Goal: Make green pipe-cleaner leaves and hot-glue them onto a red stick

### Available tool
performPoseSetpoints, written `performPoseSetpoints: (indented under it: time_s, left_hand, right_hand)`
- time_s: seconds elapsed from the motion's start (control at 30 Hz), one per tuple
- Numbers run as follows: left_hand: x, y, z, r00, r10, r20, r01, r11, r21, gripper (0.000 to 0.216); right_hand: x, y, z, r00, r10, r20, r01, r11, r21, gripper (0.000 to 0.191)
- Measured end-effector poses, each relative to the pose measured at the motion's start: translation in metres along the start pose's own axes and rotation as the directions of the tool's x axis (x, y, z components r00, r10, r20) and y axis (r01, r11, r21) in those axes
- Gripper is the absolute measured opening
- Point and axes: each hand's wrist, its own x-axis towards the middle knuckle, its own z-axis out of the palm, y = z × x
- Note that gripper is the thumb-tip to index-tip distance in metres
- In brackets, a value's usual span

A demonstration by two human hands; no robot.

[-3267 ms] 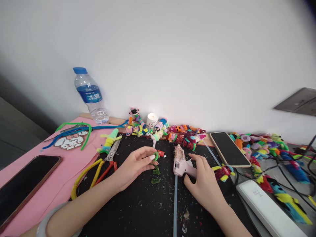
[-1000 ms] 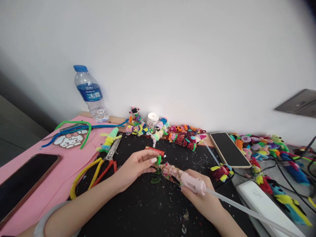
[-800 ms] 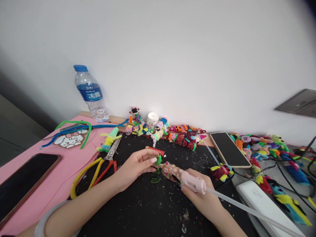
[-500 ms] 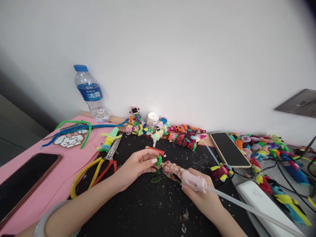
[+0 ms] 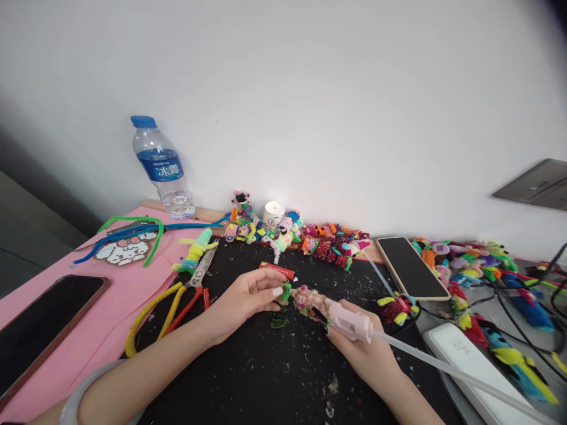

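My right hand is wrapped round a pale pink hot glue gun, its front half crusted with coloured fuzz and dried glue. A long translucent glue stick runs out of its back. My left hand pinches a small green fuzzy piece, which looks like bent pipe cleaner. The gun's nozzle points at this piece from close by; whether they touch I cannot tell. On the black mat just below lies another small dark green piece. A red lighter lies behind my left fingers.
Scissors with yellow and red handles lie left, beside a yellow-green pipe-cleaner figure. A water bottle leans on the wall. Phones lie on both sides. Several colourful figures line the back; a white power bank and cables sit right.
The glue gun's nozzle has shifted slightly right, away from the green piece. Both hands keep their holds, and the left hand has barely moved.
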Motion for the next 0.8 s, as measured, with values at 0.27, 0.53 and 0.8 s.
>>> performPoseSetpoints:
  time_s: [0.27,0.53,0.8]
  left_hand:
    - [-0.0005,-0.0013,-0.0002,1.000,-0.017,-0.002,0.017,1.000,0.001,0.022]
    - [-0.0001,-0.0018,-0.0007,1.000,-0.003,-0.019,0.003,1.000,-0.005,0.026]
    - [-0.0002,0.0008,-0.0012,0.997,0.048,-0.058,-0.049,0.999,-0.010,0.025]
  right_hand:
    - [0.0011,0.0020,-0.0008,1.000,0.004,0.009,-0.004,1.000,-0.017,0.013]
    - [0.0017,0.0063,-0.0010,0.997,0.009,-0.076,-0.011,0.999,-0.031,0.010]
    - [0.0078,0.0011,-0.0073,0.996,0.069,-0.062,-0.068,0.998,0.014,0.007]
